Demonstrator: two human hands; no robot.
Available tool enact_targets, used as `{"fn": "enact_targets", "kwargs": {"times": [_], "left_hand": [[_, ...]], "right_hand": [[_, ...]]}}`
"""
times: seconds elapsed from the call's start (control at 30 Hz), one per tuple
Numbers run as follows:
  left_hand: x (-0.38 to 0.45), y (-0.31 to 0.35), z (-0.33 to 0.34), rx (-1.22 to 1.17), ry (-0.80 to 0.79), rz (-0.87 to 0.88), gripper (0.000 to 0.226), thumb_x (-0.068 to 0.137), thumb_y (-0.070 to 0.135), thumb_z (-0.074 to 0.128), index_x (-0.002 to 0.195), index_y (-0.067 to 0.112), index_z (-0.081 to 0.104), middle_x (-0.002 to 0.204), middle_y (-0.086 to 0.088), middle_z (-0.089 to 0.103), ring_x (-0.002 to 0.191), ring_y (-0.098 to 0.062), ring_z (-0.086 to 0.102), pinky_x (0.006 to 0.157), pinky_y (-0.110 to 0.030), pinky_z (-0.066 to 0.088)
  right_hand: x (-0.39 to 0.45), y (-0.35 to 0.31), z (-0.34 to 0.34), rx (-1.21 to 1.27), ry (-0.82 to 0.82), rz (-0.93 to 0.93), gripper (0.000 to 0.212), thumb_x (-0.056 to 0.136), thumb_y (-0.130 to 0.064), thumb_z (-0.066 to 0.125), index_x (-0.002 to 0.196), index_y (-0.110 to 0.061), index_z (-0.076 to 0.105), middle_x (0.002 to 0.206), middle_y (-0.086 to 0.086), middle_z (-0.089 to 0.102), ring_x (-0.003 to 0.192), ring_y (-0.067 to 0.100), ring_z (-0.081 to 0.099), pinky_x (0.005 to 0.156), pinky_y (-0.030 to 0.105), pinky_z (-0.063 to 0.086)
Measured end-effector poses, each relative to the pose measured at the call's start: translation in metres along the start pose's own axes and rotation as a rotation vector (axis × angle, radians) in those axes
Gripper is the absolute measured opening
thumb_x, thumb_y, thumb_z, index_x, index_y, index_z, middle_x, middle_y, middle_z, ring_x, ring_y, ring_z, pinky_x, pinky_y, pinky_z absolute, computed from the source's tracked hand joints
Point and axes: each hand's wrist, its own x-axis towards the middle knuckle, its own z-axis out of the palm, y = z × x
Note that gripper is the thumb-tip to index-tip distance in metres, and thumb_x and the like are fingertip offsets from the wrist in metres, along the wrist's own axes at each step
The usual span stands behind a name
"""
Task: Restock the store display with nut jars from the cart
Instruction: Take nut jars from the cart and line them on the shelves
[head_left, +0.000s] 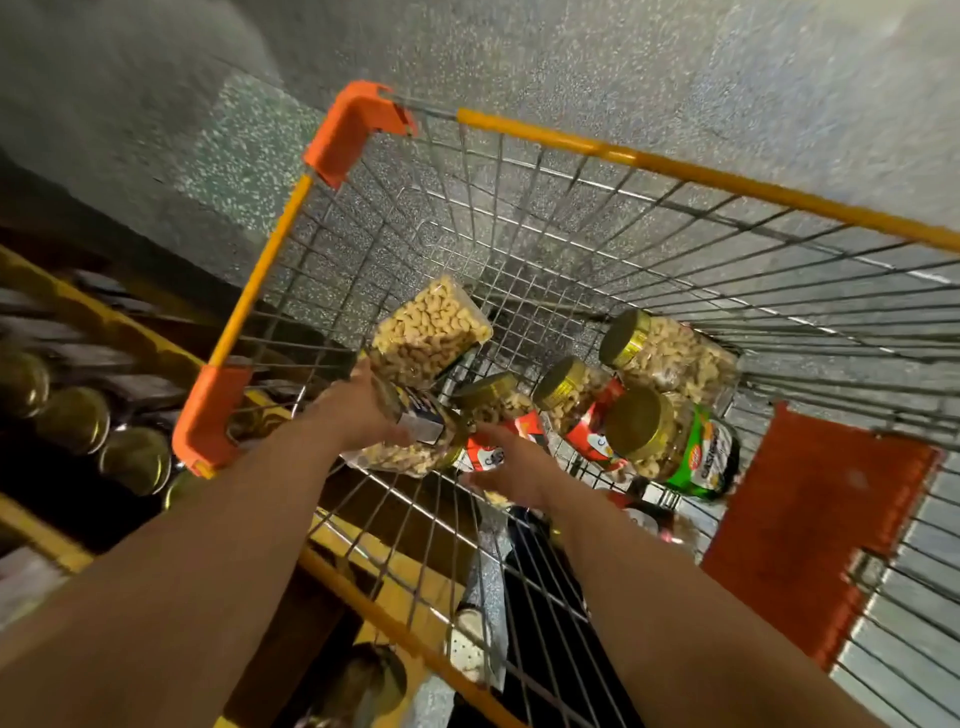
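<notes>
Head view: both arms are reached into the cart (623, 156). A cashew jar (431, 338) at frame centre is gripped by the left hand (363, 410); right hand (511, 462) grip cannot be told (blurred). Risk: jar could be snagged on wire.

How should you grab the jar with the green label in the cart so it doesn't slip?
The green-label jar lies tilted on the cart's wire floor, gold lid facing the person. I'd probably come from above and wrap fingers round its round plastic body just behind the lid, where it is bare of other jars. The lid itself looks smooth and might slip or turn.
</notes>
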Motion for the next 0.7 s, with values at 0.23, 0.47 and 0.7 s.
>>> {"fn": "enact_targets", "kwargs": {"times": [0.23, 0.47, 0.7], "left_hand": [[0.006, 0.009, 0.008, -0.031, -0.026, -0.003, 0.130, 0.061, 0.040, 0.097, 0.156, 0.007, 0.014, 0.142, -0.018, 0.052, 0.126, -0.037, 0.054, 0.088, -0.039, 0.051], [-0.014, 0.018, 0.005, 0.043, 0.058, 0.015, 0.112, 0.061, 0.042, 0.095, 0.145, 0.010, 0.030, 0.127, -0.013, 0.059, 0.115, -0.033, 0.059, 0.085, -0.040, 0.053], [-0.063, 0.024, -0.017, -0.036, 0.203, 0.039, 0.092, 0.063, 0.042, 0.092, 0.130, 0.014, 0.036, 0.100, -0.002, 0.055, 0.095, -0.024, 0.054, 0.081, -0.036, 0.050]], "right_hand": [[0.016, 0.005, 0.006, 0.093, -0.026, -0.016, 0.088, 0.086, -0.036, 0.081, 0.158, -0.028, 0.031, 0.155, 0.004, 0.047, 0.139, 0.025, 0.047, 0.114, 0.040, 0.040], [0.007, 0.004, 0.006, 0.086, -0.030, -0.014, 0.093, 0.085, -0.043, 0.080, 0.160, -0.027, 0.027, 0.156, 0.004, 0.045, 0.141, 0.024, 0.044, 0.115, 0.039, 0.038], [-0.027, -0.005, -0.004, 0.271, 0.049, -0.028, 0.077, 0.084, -0.043, 0.081, 0.150, -0.027, 0.045, 0.133, -0.005, 0.061, 0.118, 0.022, 0.062, 0.100, 0.050, 0.054]]}}
